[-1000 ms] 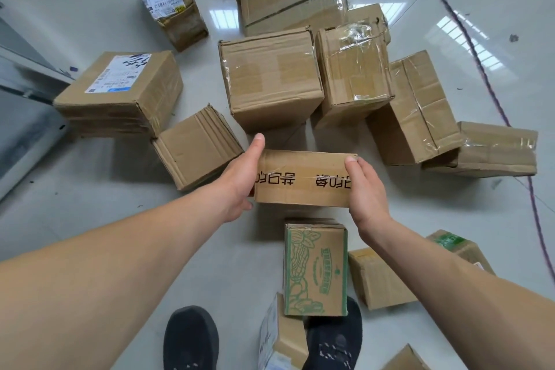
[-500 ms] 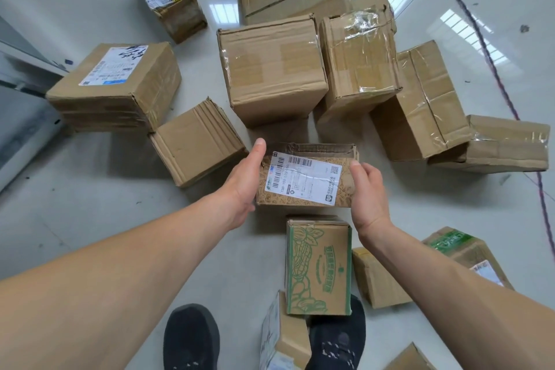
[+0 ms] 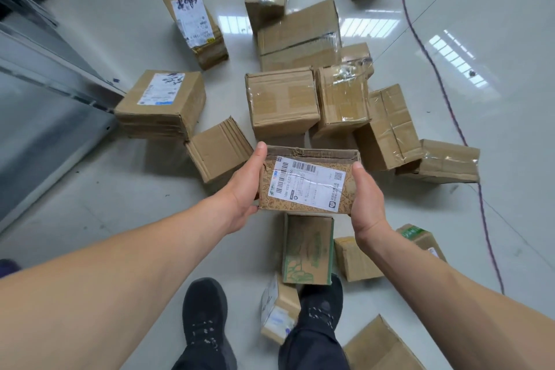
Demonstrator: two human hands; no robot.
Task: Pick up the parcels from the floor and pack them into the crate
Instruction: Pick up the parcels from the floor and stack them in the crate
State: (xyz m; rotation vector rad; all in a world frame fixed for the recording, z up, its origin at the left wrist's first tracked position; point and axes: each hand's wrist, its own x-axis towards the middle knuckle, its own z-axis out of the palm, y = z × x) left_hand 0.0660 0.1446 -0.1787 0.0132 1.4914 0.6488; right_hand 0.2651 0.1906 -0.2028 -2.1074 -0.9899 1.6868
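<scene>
While I stand over the scatter, these are my notes.
Held parcel: small printed carton point(image 3: 306, 182), up off the floor, above the green-printed carton point(image 3: 307, 249) by my shoes.
Left hand point(image 3: 244, 191): fingers curled round the carton's left end, thumb up along its edge.
Right hand point(image 3: 368, 198): clamps the carton's right end; fingertips hidden behind it.
Handling: I judge it light and fairly stiff, though its top edge looks frayed and crushed, so I squeeze the ends, not the flap.
Grip point: the short ends; the faces look matte, not slippery.
Writing: white shipping label point(image 3: 307, 185) with barcodes and a QR code; one code reads roughly "15H-159-L02"; the rest is too small.
Other parcels: tape-wrapped cartons point(image 3: 282, 102) just beyond the held carton look slicker.
Crate: not surely in view.
</scene>
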